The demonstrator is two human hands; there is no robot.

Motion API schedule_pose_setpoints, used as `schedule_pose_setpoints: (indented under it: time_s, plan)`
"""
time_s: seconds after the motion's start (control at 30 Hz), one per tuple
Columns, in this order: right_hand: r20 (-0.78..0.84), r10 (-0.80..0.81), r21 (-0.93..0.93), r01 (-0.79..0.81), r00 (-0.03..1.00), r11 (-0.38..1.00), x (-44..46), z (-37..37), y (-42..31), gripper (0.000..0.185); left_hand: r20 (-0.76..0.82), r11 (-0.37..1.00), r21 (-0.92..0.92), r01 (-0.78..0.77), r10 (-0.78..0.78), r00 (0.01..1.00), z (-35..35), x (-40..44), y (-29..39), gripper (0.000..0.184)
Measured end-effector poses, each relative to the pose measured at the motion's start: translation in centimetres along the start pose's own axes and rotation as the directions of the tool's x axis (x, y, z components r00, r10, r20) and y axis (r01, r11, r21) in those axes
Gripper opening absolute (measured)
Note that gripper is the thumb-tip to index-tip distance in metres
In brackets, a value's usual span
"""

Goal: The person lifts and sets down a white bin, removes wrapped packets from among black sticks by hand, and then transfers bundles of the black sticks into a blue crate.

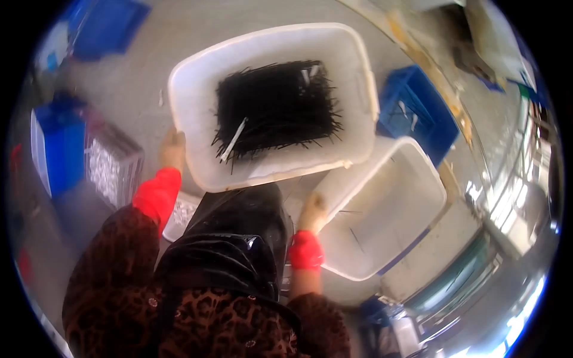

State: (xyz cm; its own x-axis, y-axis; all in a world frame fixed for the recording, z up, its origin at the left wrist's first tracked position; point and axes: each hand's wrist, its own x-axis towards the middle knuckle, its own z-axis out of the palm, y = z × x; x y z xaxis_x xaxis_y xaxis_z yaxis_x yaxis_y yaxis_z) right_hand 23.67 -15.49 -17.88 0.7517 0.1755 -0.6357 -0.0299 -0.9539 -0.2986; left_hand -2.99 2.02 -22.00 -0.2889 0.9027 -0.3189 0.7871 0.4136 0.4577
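Observation:
A large white plastic tub (200, 137) holds a dense layer of thin black sticks, with one white strip (234, 140) lying on top. My left hand (173, 149), with a red cuff, is closed against the tub's left side, its fingers partly hidden. A second white tub (382, 221) stands to the lower right, with a few loose black sticks inside. My right hand (314, 210), also red-cuffed, is beside that second tub's left rim, below the first tub. It is blurred, and its grip cannot be made out.
A blue crate (439, 128) with white scraps is at the right. On the left stand a blue box (59, 149) and a pale crate (134, 158) of small white pieces. Another blue container (107, 27) lies at the upper left. A black apron (233, 232) covers my lap.

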Motion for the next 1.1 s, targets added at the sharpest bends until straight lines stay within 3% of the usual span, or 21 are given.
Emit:
schedule_pose_setpoints:
  time_s: [0.03, 0.07, 0.1, 0.17, 0.2, 0.23, 0.27, 0.33, 0.4, 0.47, 0.53, 0.7, 0.77, 0.8, 0.83, 0.87, 0.9, 0.93, 0.97, 1.1]
  plan:
    - [-0.071, -0.123, 0.0, 0.123, 0.99, 0.992, 1.3, -1.7, -1.7, 0.038, -0.091, 0.992, 0.114, 0.06, -0.049, 0.995, -0.6, 0.4, -0.3, 0.056]
    - [-0.135, -0.283, 0.019, 0.288, 0.95, 0.958, 4.1, -2.2, -2.2, 0.041, -0.106, 0.989, 0.111, 0.098, -0.087, 0.991, -1.2, 0.8, -0.4, 0.056]
    - [-0.177, -0.275, 0.071, 0.291, 0.945, 0.954, 6.4, -2.6, -3.0, 0.042, -0.055, 0.956, 0.205, 0.208, -0.201, 0.978, -2.0, 1.0, -0.3, 0.056]
    - [-0.189, -0.472, -0.172, 0.445, 0.861, 0.879, 10.5, -4.8, -5.4, 0.049, -0.018, 0.895, 0.292, 0.338, -0.348, 0.937, -2.6, 0.9, -0.5, 0.056]
    - [-0.19, -0.456, -0.229, 0.412, 0.87, 0.882, 11.9, -5.4, -7.5, 0.052, 0.222, 0.859, 0.01, 0.512, -0.501, 0.836, -2.3, 0.7, -0.5, 0.054]
    - [-0.16, -0.504, -0.249, 0.459, 0.849, 0.853, 14.5, -5.8, -8.3, 0.056, 0.48, 0.693, -0.228, 0.684, -0.531, 0.698, -1.8, 0.4, -0.5, 0.052]
    - [-0.131, -0.518, -0.239, 0.481, 0.845, 0.844, 16.1, -6.1, -9.5, 0.059, 0.471, 0.671, -0.238, 0.702, -0.552, 0.688, -1.2, 0.1, -0.4, 0.052]
    - [-0.071, -0.602, -0.3, 0.559, 0.795, 0.773, 17.4, -6.7, -12.3, 0.058, 0.37, 0.831, -0.179, 0.527, -0.44, 0.819, 0.2, -0.5, -0.5, 0.046]
    - [0.095, -0.568, -0.239, 0.573, 0.817, 0.784, 21.2, -6.4, -13.3, 0.052, 0.331, 0.778, -0.259, 0.572, -0.485, 0.809, 2.4, 0.8, -4.1, 0.043]
    - [0.124, -0.563, -0.209, 0.576, 0.817, 0.791, 23.2, -5.5, -14.4, 0.051, 0.265, 0.789, -0.321, 0.524, -0.456, 0.85, 3.1, 0.8, -4.9, 0.042]
    - [0.127, -0.539, -0.175, 0.554, 0.833, 0.814, 23.7, -5.2, -14.6, 0.049, 0.267, 0.742, -0.364, 0.563, -0.495, 0.827, 2.9, 0.5, -3.8, 0.042]
    - [0.131, -0.457, -0.375, 0.471, 0.88, 0.799, 23.9, -5.3, -15.6, 0.051, 0.287, 0.682, -0.472, 0.558, -0.48, 0.829, 1.9, -0.2, -2.1, 0.038]
    - [0.173, -0.443, -0.41, 0.473, 0.88, 0.78, 25.7, -5.7, -15.0, 0.053, 0.291, 0.809, -0.205, 0.551, -0.487, 0.823, 1.8, -0.3, -2.9, 0.035]
    - [0.184, -0.418, -0.565, 0.444, 0.89, 0.695, 26.3, -6.0, -15.0, 0.053, 0.278, 0.806, -0.229, 0.546, -0.483, 0.83, 1.4, -0.6, -2.8, 0.035]
    - [0.23, -0.462, -0.591, 0.501, 0.856, 0.633, 24.9, -6.5, -15.1, 0.051, 0.32, 0.806, -0.23, 0.545, -0.467, 0.825, 0.8, -1.0, -2.4, 0.035]
    - [0.34, -0.501, -0.711, 0.566, 0.796, 0.418, 24.6, -5.9, -15.3, 0.05, 0.344, 0.806, -0.24, 0.541, -0.451, 0.824, 0.0, -1.4, -1.7, 0.034]
    - [0.301, -0.512, -0.462, 0.593, 0.805, 0.66, 23.6, -7.2, -15.1, 0.047, 0.313, 0.801, -0.275, 0.532, -0.449, 0.837, -1.0, -1.7, -0.8, 0.034]
    - [0.24, -0.468, -0.317, 0.524, 0.851, 0.791, 25.6, -7.8, -14.3, 0.044, 0.28, 0.823, -0.257, 0.506, -0.438, 0.854, -2.3, -2.0, 1.0, 0.035]
    - [0.242, -0.386, -0.114, 0.421, 0.89, 0.9, 20.7, -8.2, -16.8, 0.035, 0.276, 0.843, -0.204, 0.497, -0.438, 0.856, -3.5, -2.8, 2.4, 0.036]
    - [0.199, -0.458, -0.027, 0.472, 0.866, 0.881, 18.4, -13.1, -15.5, 0.035, 0.19, 0.829, -0.187, 0.528, -0.496, 0.847, -7.9, -7.7, 5.5, 0.036]
